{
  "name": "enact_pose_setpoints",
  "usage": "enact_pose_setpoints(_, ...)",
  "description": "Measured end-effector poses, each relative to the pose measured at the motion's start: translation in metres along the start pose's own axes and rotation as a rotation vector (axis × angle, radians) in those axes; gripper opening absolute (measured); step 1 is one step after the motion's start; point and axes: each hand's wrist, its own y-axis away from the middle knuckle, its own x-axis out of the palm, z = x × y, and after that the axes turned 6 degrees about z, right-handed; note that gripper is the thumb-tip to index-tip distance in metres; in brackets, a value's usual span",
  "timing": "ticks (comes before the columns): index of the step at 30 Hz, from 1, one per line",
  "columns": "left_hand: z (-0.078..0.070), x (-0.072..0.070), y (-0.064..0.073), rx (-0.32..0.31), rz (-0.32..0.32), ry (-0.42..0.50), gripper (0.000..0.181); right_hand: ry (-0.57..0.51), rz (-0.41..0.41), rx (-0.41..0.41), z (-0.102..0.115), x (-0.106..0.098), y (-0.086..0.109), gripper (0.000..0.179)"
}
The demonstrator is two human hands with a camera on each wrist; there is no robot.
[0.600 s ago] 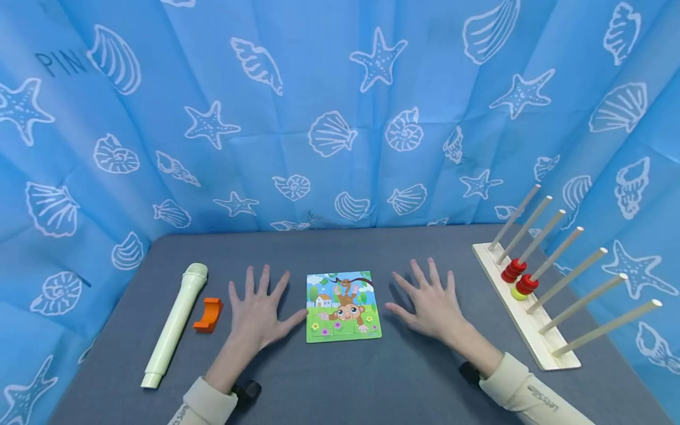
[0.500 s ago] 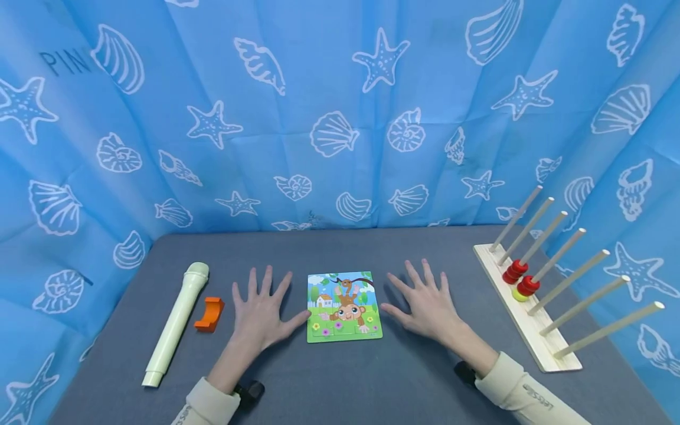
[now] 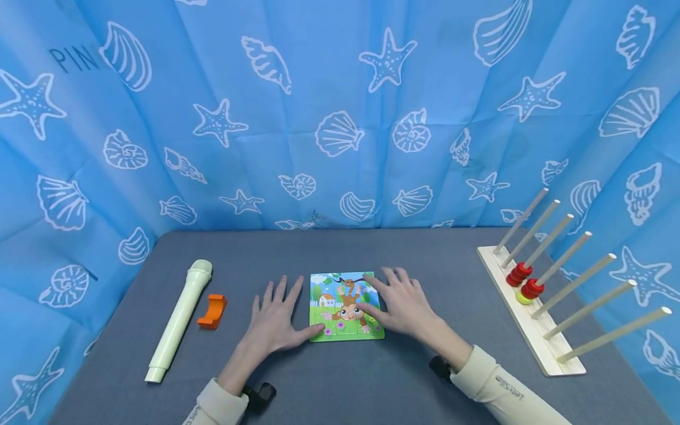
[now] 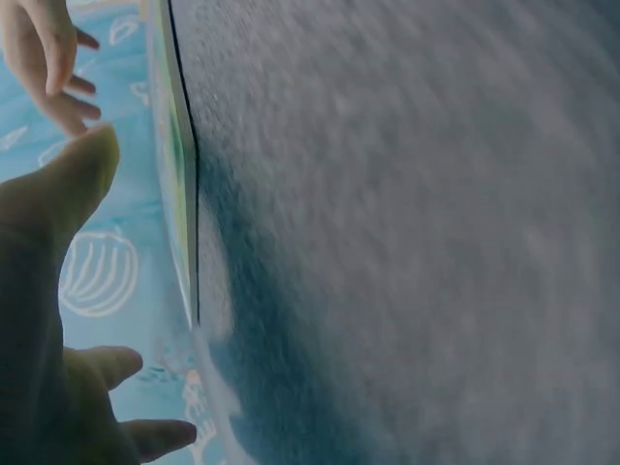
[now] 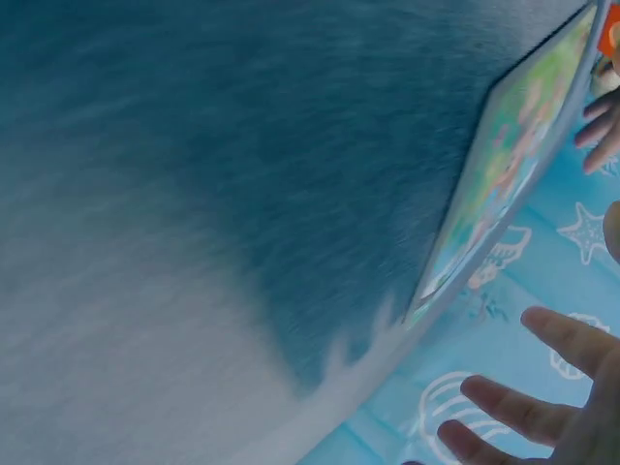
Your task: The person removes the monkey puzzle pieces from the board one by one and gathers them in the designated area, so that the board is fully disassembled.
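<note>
A square picture puzzle with a cartoon monkey lies flat in the middle of the grey table. My left hand is at its left side, fingers spread, with the thumb over the puzzle's lower left corner. From the right my right hand reaches over the puzzle, its thumb and index finger overlapping the right part of the picture. Neither hand grips anything. In the left wrist view the puzzle shows edge-on beside the left thumb; in the right wrist view the right fingers are parted near the puzzle.
A pale green toy microphone and an orange arch block lie on the left. At the right stands a wooden peg board with tall pegs and red and yellow-green beads. A blue shell-print curtain hangs behind the table.
The right hand has moved left, bringing its thumb and index finger over the puzzle. The left hand has shifted slightly right and its thumb now overlaps the puzzle's corner.
</note>
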Motion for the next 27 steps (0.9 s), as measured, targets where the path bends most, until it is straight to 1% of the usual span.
enact_pose_setpoints(4, -0.001, 0.003, -0.001, 0.027, 0.047, 0.043, 0.115, -0.058, 0.048, -0.005, 0.01, 0.0, -0.011, 0.059)
enact_pose_setpoints(9, -0.002, 0.007, -0.004, 0.041, 0.088, 0.056, 0.117, -0.151, 0.099, -0.035, 0.021, 0.001, -0.025, 0.053)
enact_pose_setpoints(12, -0.001, 0.009, -0.005, 0.044, 0.106, 0.06, 0.117, -0.186, 0.133, -0.063, 0.026, 0.004, -0.035, 0.048)
enact_pose_setpoints(16, -0.002, 0.012, -0.005, 0.054, 0.111, 0.077, 0.115, -0.229, 0.202, -0.069, 0.031, 0.009, -0.047, 0.046)
enact_pose_setpoints(21, -0.003, 0.012, -0.004, 0.065, 0.118, 0.09, 0.112, -0.24, 0.291, -0.045, 0.04, 0.014, -0.059, 0.047)
enact_pose_setpoints(27, -0.003, 0.012, -0.003, 0.056, 0.124, 0.083, 0.111, -0.216, 0.328, -0.011, 0.05, 0.018, -0.069, 0.05)
